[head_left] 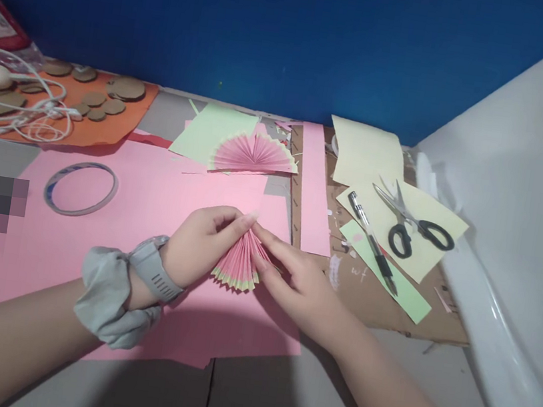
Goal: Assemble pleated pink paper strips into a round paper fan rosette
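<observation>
Between my hands is a pleated pink paper fan [241, 263] with a pale yellow-green zigzag edge, its folds spreading downward toward me. My left hand [208, 242] pinches the fan's gathered top, thumb uppermost. From the other side my right hand [298, 281] grips the fan, fingertips at the gathered point and thumb on the right-hand pleats. The fingers under the paper are hidden. Just beyond lies a second pink paper fan [255, 155], opened to a half circle, partly over a light green sheet [211, 129]. Large pink paper [163, 181] spreads beneath my hands.
A roll of tape [80, 188] lies on the pink paper at left. At right, scissors [407, 223] and a black pen [374, 245] rest on yellow and green paper over cardboard [363, 304]. White cables [44, 111] and cardboard discs [125, 88] sit on orange paper.
</observation>
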The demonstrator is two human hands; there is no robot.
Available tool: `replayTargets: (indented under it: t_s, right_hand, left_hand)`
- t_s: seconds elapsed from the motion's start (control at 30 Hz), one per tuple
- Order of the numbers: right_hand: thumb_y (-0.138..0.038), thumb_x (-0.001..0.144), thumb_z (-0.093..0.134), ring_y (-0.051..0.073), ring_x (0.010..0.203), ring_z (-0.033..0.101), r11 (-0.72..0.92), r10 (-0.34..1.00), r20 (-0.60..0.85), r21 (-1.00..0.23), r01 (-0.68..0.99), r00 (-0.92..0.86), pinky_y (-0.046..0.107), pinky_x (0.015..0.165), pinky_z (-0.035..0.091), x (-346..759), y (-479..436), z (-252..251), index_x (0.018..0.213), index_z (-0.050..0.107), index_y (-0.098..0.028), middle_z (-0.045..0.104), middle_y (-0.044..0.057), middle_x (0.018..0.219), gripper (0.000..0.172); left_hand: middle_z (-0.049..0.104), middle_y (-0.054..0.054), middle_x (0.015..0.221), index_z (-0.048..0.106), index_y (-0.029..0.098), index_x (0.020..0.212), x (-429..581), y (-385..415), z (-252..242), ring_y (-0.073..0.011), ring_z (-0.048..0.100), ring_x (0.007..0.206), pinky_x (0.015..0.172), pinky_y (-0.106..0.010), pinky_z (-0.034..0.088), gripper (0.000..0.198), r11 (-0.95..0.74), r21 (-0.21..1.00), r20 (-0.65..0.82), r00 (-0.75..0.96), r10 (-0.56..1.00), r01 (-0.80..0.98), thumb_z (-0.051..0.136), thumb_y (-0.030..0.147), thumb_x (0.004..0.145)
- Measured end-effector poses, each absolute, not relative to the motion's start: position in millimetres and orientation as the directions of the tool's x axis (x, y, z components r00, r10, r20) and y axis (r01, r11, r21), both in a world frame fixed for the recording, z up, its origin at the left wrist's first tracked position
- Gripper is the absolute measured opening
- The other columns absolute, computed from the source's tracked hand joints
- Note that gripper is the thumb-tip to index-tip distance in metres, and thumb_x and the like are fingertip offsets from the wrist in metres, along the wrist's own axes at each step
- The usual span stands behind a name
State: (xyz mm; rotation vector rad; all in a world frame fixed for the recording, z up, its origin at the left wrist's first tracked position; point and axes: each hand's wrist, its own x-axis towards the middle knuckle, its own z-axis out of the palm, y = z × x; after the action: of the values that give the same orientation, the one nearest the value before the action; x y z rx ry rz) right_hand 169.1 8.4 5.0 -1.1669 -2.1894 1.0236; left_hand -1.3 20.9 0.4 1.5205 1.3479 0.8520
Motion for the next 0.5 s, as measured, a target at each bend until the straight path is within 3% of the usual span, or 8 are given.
replayTargets:
  t_s: [0.27, 0.5]
  right_hand:
    - [-0.023, 0.092, 0.038, 0.016, 0.120, 0.047, 0.371, 0.833, 0.067, -0.804, 0.465, -0.549, 0.036, 0.100, 0.040, 166.8, 7.5, 3.1, 0.135, 0.035, -0.026, 0.050, 0.003, 0.132, 0.044]
    - [-0.019, 0.092, 0.037, 0.016, 0.117, 0.050, 0.382, 0.822, 0.079, -0.811, 0.443, -0.564, 0.034, 0.099, 0.040, 164.4, 7.1, -0.1, 0.136, 0.036, -0.021, 0.053, 0.006, 0.129, 0.044]
  left_hand:
    - [0.047, 0.004, 0.058, 0.052, 0.015, 0.064, -1.1, 20.5, -0.5, -0.0100, 0.044, 0.057, 0.056, -0.021, 0.036, 0.036, -0.016, 0.933, -0.030, 0.121, 0.992, 0.358, 0.042, 0.040, 0.087]
    - [0.048, 0.004, 0.058, 0.051, 0.015, 0.062, -0.8, 20.7, 1.2, -0.0100, 0.044, 0.057, 0.056, -0.021, 0.036, 0.037, 0.003, 0.942, -0.031, 0.080, 0.996, 0.335, 0.042, 0.041, 0.087]
